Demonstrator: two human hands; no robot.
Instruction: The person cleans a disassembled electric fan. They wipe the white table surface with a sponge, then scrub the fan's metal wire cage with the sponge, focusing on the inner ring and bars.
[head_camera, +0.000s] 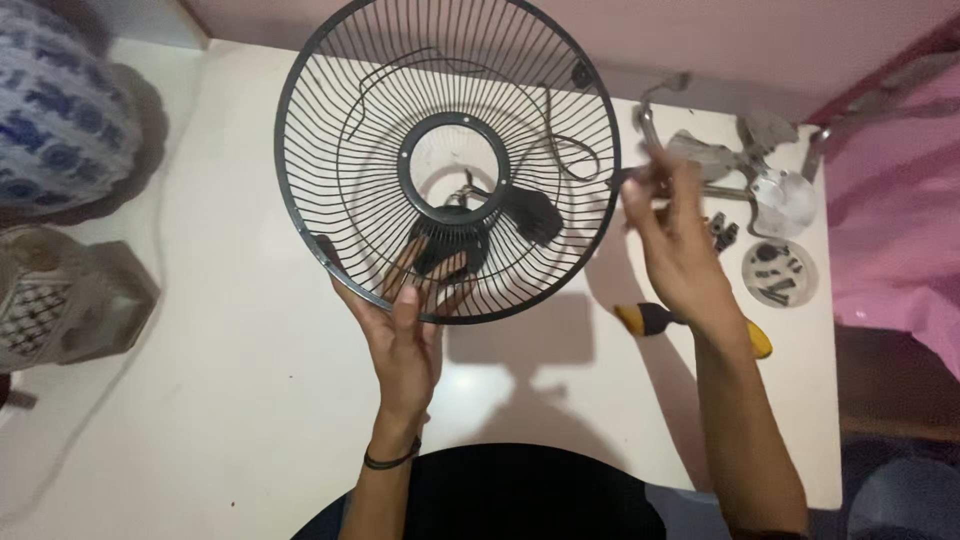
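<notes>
While the black wire fan guard (448, 160) is held tilted above the white table (230, 380), its lower rim is gripped by the left hand (405, 335), with the fingers curled around the rim wire and some fingertips pushed through the spokes. The guard is carried by that hand alone, so the hold is best kept firm at the rim rather than on the thin spokes, which look likely to bend under a squeeze. To the right of the guard, touching or nearly touching its rim, the right hand (675, 240) is raised with its fingers pinched together; it is blurred, and whether anything small is held between the fingertips cannot be told. If the rim is to be taken there, a second grip opposite the left hand would probably keep the guard from swinging. Seen through the guard's central ring, a dark plug and cord (535, 205) lie on the table. Further right of the guard, a yellow-handled screwdriver (650, 320) lies partly hidden beneath the right wrist, beside a small round dish of screws (780, 272) and grey metal fan parts (740, 165). Left of the guard stands a blue-and-white patterned vase (55, 100).
</notes>
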